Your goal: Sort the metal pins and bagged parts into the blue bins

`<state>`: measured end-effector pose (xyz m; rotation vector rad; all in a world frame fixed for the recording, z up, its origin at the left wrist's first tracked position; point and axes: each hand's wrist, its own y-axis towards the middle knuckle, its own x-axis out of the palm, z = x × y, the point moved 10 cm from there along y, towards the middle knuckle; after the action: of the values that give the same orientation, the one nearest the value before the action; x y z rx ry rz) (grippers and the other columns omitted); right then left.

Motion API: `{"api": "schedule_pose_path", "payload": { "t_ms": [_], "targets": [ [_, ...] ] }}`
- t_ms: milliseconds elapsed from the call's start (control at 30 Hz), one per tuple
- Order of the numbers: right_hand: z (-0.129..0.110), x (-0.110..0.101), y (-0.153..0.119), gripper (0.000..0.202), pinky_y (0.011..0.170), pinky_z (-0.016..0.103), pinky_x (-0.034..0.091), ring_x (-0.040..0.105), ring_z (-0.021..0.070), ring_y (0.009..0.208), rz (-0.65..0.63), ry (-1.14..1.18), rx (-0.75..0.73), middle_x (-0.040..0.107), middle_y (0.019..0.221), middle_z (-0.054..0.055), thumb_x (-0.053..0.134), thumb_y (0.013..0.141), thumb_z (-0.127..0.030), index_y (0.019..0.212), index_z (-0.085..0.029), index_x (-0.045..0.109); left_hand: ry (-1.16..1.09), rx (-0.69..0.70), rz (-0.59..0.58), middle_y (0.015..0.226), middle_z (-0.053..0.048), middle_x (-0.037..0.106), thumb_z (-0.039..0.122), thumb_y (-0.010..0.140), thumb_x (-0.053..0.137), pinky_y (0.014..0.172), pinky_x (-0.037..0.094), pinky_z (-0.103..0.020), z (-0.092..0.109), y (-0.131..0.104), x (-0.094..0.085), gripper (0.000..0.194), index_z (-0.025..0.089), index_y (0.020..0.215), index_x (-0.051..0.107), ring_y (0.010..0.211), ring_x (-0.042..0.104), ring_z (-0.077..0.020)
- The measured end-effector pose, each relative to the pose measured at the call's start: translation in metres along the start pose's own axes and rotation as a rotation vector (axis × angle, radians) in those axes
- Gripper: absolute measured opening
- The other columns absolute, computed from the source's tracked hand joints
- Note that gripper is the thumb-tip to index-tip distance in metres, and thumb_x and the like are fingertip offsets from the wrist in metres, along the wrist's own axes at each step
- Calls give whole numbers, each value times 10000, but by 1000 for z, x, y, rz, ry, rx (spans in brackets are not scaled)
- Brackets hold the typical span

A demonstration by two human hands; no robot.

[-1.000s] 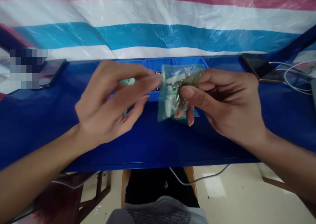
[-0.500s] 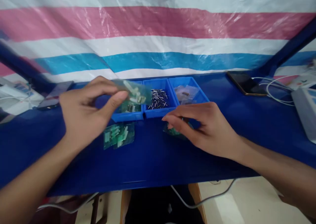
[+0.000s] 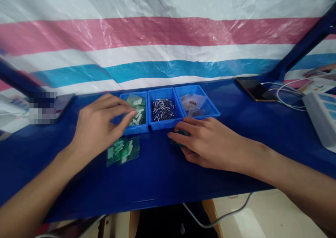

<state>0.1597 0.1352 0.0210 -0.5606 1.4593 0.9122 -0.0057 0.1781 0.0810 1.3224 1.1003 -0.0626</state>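
Note:
My left hand hovers at the left blue bin, thumb and fingers apart, nothing visible between them. Inside that bin lies a clear bag with pale pieces, near my fingertips. Just in front of the bin rests a flat green-tinted plastic bag of light strips. My right hand is low in front of the middle and right bins, its visible fingers spread over another green plastic bag. The hand covers most of that bag, and its thumb is largely hidden.
The middle blue bin holds many loose metal pins. Small clear bags lie in the right blue bin. Farther right are a phone, white cables and a grey-white box. A striped sheet hangs behind.
The clear bag that was in my left hand is out of its fingers, and a similar bag shows in the left bin. My right hand's pinch has loosened and its fingers have spread downward.

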Motion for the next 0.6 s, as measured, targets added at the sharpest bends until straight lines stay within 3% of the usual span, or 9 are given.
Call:
{"api": "schedule_pose_path", "payload": {
  "t_ms": [133,233,300,400,467,600],
  "targets": [
    [3,-7,-3,271,720,357,607,786,275,921,121,102,58,848,983,117,628,983,-113,1168,-171,818,62,-41,-100,788,20,773,306,1007,698,543,452,-369,12,0,10,215,277,802,754,757,699,-224],
    [16,-19,-9,256,734,352,615,794,253,842,258,247,160,844,892,70,602,1031,-171,1062,-227,850,77,-53,-25,734,12,756,284,993,712,570,478,-388,16,1,5,187,283,813,761,797,697,-258],
    [27,-23,-13,239,751,383,626,808,269,846,326,375,230,849,914,55,630,1033,-199,1028,-260,861,48,3,49,803,6,786,218,950,748,635,543,-409,23,1,-2,82,280,970,799,814,692,-267],
    [42,-27,-20,177,757,461,641,826,318,873,438,541,355,861,1023,51,704,1015,-240,1012,-291,874,3,134,96,938,-28,817,130,887,795,699,615,-434,41,1,-8,368,253,1233,778,828,703,-268],
    [47,-31,-26,150,756,483,642,823,321,867,522,574,422,860,1030,33,743,1007,-265,1023,-326,879,-7,194,91,968,-51,819,98,851,830,697,650,-433,55,0,-10,425,226,1252,775,843,739,-278],
    [45,-48,-38,128,684,437,614,786,262,788,727,589,452,845,916,-1,774,1005,-322,1049,-396,869,5,286,47,1050,-22,828,118,865,862,714,725,-408,85,1,-13,327,258,1153,792,889,807,-273]
  ]
}}
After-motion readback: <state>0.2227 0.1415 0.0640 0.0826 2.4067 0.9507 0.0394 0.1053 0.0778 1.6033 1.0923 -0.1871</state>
